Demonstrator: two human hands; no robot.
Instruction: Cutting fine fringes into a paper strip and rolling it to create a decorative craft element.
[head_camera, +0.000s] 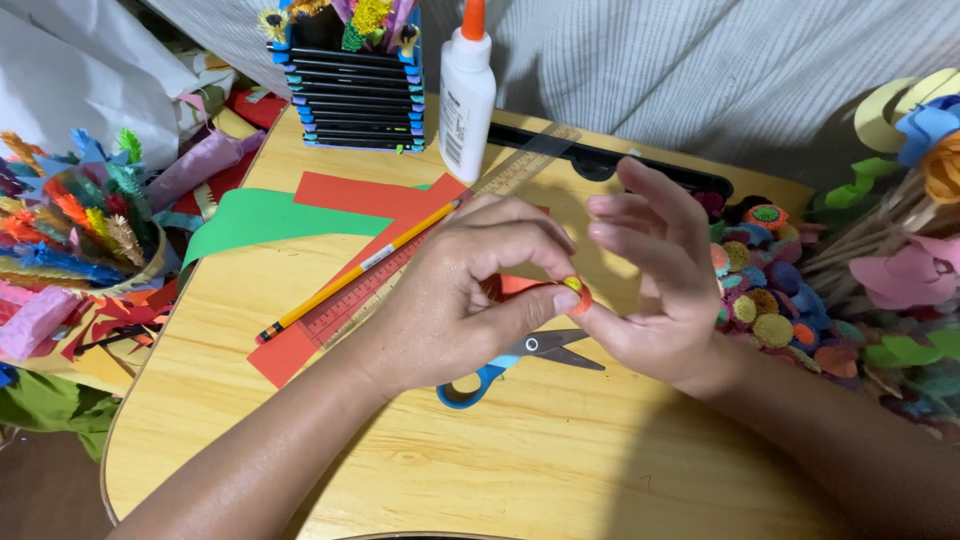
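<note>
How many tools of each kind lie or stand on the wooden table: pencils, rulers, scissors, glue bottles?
Pencil: 1
Ruler: 1
Pair of scissors: 1
Glue bottle: 1
Total: 4
</note>
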